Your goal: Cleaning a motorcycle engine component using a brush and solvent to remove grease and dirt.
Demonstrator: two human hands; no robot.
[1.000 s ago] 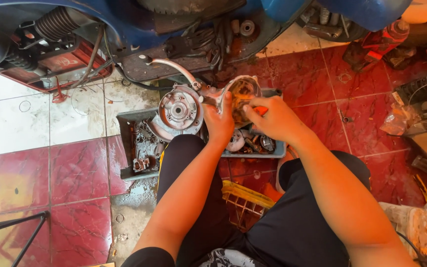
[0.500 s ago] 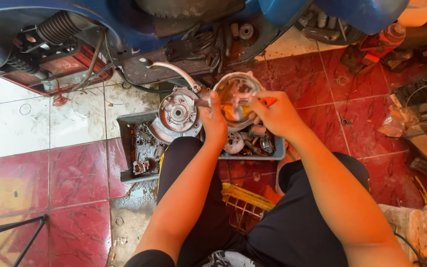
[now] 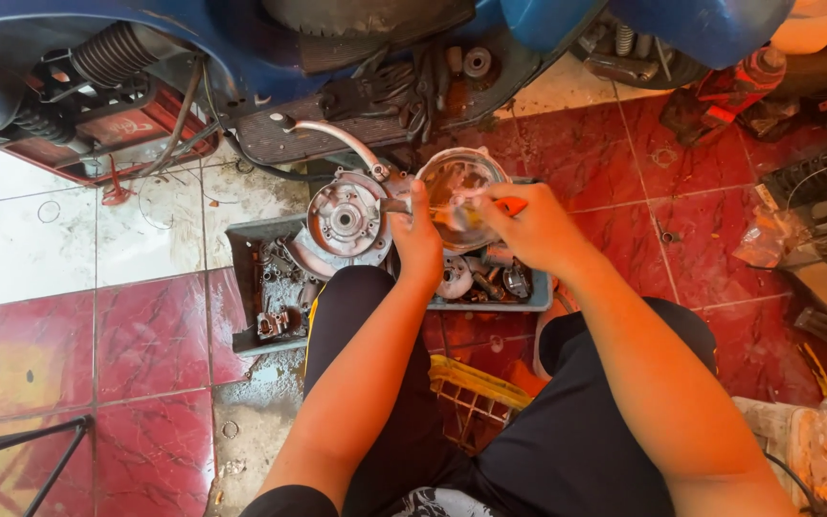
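My left hand (image 3: pixel 417 239) grips the rim of a round metal engine cover (image 3: pixel 459 181), which it holds upright over a grey parts tray (image 3: pixel 538 292). My right hand (image 3: pixel 528 228) presses an orange-handled tool (image 3: pixel 507 205) against the cover's inner face. Just left of the cover sits a round silver engine casing (image 3: pixel 345 218) with a curved chrome pipe (image 3: pixel 335 137) above it. The tool's tip is hidden by my fingers.
A blue scooter body (image 3: pixel 241 48) with a black spring shock (image 3: pixel 112 53) spans the top. A dark tray of small parts (image 3: pixel 265 287) lies left of my knee. A yellow wire rack (image 3: pixel 466 393) sits between my legs. Clutter and bags crowd the right edge (image 3: pixel 815 249).
The cover has turned from edge-on to face me, showing its round hollow inside. Both hands have stayed on it, shifting slightly.
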